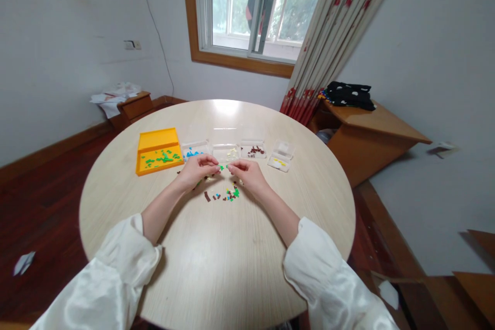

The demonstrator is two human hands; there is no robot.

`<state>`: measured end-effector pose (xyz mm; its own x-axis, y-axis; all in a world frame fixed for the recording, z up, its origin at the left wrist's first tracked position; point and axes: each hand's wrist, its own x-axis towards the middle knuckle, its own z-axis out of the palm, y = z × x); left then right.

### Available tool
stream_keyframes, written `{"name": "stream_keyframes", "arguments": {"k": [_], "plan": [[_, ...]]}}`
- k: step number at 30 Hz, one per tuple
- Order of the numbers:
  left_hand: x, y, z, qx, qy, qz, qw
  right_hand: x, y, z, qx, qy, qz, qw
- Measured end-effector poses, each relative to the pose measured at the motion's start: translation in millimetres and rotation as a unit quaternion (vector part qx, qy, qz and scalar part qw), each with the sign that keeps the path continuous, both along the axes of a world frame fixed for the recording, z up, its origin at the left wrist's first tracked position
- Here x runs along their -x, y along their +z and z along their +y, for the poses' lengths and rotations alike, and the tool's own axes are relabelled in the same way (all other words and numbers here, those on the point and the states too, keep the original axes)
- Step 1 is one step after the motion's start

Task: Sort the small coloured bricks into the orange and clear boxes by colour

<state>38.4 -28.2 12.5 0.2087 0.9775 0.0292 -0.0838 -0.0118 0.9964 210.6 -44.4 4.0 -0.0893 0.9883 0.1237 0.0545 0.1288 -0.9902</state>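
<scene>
My left hand and my right hand face each other above the middle of the table. Small green building bricks show between the fingertips, and both hands are pinched closed on green pieces. Below them on the tabletop lies a loose group of tiny bricks in green, brown, blue and yellow. A brown brick piece sits at that group's left end. More small pieces lie partly hidden under my left hand. Which bricks are joined together is too small to tell.
On the round table, a yellow box holds green bricks. Clear boxes stand in a row beside it: one with blue bricks, one with cream bricks, one with brown bricks, one with yellow bricks.
</scene>
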Motion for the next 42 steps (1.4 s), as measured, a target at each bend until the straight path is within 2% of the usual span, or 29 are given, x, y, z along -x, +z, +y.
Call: {"name": "stream_keyframes", "arguments": {"k": [7,15,27,42], "plan": [[-3.2,-5.1,-0.2,-0.009,-0.032,0.021,0.999,3.6,-2.7,0.3,0.018,-0.006,0.040,0.999],[-3.4,-5.7,-1.0,-0.022,-0.013,0.040,0.999,5.1,-3.5,-0.1,0.014,-0.010,0.045,0.999],[-5.1,-3.2,-2.1,-0.021,-0.006,0.045,0.999,3.8,-5.6,0.8,-0.056,-0.026,-0.047,0.997],[-6.7,0.7,-3.8,-0.025,0.008,0.065,0.998,4.9,-3.4,-2.4,-0.096,-0.026,-0.121,0.988]]}}
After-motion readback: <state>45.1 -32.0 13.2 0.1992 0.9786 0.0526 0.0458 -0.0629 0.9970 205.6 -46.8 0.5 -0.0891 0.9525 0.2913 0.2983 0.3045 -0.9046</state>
